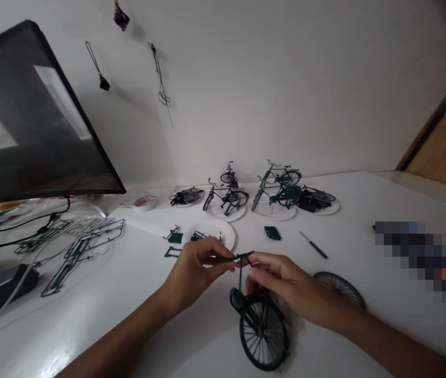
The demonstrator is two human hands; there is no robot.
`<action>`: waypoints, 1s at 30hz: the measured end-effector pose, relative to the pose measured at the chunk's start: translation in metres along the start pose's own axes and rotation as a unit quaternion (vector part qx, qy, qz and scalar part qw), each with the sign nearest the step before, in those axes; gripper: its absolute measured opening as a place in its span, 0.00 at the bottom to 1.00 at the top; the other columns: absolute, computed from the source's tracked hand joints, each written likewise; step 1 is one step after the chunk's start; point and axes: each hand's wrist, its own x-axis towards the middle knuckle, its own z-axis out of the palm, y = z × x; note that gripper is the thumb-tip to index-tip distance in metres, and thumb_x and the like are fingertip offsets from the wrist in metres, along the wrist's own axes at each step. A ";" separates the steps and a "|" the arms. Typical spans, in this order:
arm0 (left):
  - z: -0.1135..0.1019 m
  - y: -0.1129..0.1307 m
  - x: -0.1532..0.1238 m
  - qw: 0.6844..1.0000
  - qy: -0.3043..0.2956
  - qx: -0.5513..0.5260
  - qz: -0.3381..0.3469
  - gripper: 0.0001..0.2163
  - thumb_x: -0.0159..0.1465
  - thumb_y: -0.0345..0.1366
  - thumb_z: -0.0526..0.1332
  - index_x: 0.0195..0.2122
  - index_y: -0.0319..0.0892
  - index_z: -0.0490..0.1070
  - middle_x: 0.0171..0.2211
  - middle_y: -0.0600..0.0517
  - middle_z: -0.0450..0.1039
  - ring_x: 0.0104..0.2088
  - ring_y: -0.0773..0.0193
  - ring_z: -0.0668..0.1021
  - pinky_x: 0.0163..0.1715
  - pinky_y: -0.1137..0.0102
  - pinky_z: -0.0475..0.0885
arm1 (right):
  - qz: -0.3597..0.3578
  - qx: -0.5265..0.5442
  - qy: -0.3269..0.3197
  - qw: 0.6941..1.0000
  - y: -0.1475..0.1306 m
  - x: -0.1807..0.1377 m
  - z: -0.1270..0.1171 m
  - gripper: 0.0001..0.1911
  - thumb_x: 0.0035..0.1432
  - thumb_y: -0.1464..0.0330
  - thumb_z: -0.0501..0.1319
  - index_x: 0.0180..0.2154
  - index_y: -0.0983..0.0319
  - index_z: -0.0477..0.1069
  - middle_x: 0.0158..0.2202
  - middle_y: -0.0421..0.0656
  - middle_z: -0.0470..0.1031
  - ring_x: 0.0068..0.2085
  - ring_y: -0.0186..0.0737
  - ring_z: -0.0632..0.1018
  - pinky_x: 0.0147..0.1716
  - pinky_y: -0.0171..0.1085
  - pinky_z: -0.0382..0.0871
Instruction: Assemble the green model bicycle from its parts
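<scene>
My left hand (195, 273) and my right hand (281, 286) both pinch a dark green model bicycle handlebar (238, 258) from either side. Below it hangs a stem joined to a spoked model front wheel (262, 331), which rests on the white table (159, 325) close to my right wrist. A small dark lamp (237, 299) sits on the fork. To the right of my right hand lies a loose spoked wheel (340, 287), partly hidden by my forearm. A small screwdriver (314, 245) lies beyond my right hand.
Several finished model bicycles (273, 186) stand on paper plates at the back. Nearer, a paper plate (223, 231) holds small green parts. Green parts sprues (83, 257) and cables lie left, below a dark monitor (29, 121). A blurred patch (423, 262) covers the right.
</scene>
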 end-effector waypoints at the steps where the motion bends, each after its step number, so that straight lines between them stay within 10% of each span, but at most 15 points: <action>1: 0.001 0.001 -0.001 0.999 -0.002 0.028 0.030 0.05 0.60 0.32 0.69 0.34 0.37 0.76 0.33 0.48 0.79 0.35 0.64 0.81 0.36 0.71 0.78 | 0.001 0.028 -0.004 1.000 -0.002 0.000 0.001 0.16 0.67 0.57 0.58 0.40 0.63 0.74 0.33 0.42 0.75 0.38 0.37 0.74 0.42 0.37 0.66; 10: 0.014 0.009 -0.009 0.931 -0.017 0.220 0.292 0.03 0.64 0.28 0.64 0.40 0.37 0.76 0.40 0.45 0.76 0.39 0.65 0.78 0.38 0.72 0.75 | 0.069 0.169 -0.023 0.983 -0.003 -0.006 0.006 0.18 0.64 0.53 0.60 0.42 0.62 0.71 0.33 0.40 0.73 0.34 0.33 0.73 0.34 0.33 0.68; 14: 0.015 0.010 -0.009 0.930 -0.017 0.234 0.285 0.03 0.65 0.31 0.65 0.38 0.38 0.75 0.39 0.46 0.75 0.37 0.65 0.77 0.38 0.70 0.74 | 0.073 0.136 -0.044 0.987 0.002 -0.007 0.005 0.17 0.64 0.55 0.61 0.45 0.61 0.70 0.33 0.40 0.74 0.34 0.34 0.74 0.35 0.33 0.68; 18: -0.015 0.016 -0.001 0.929 -0.141 0.253 0.231 0.13 0.64 0.38 0.66 0.48 0.39 0.72 0.46 0.45 0.75 0.47 0.60 0.76 0.47 0.66 0.73 | 0.085 0.109 -0.021 0.990 0.009 -0.004 0.002 0.15 0.65 0.55 0.60 0.44 0.60 0.69 0.32 0.39 0.74 0.35 0.34 0.73 0.36 0.32 0.68; 25: -0.096 -0.004 0.017 0.898 -0.041 0.429 0.082 0.10 0.71 0.37 0.55 0.41 0.40 0.74 0.39 0.49 0.76 0.35 0.66 0.77 0.34 0.70 0.71 | 0.111 0.102 0.013 0.989 0.010 -0.001 -0.003 0.16 0.63 0.54 0.61 0.39 0.61 0.70 0.34 0.39 0.72 0.32 0.32 0.72 0.32 0.32 0.68; 30: -0.093 -0.017 0.018 0.895 -0.060 0.433 0.090 0.09 0.70 0.34 0.55 0.43 0.39 0.75 0.41 0.47 0.76 0.38 0.65 0.77 0.37 0.69 0.71 | 0.102 0.110 0.027 0.988 0.001 -0.002 0.001 0.23 0.60 0.54 0.64 0.52 0.58 0.70 0.31 0.38 0.71 0.29 0.32 0.72 0.31 0.33 0.69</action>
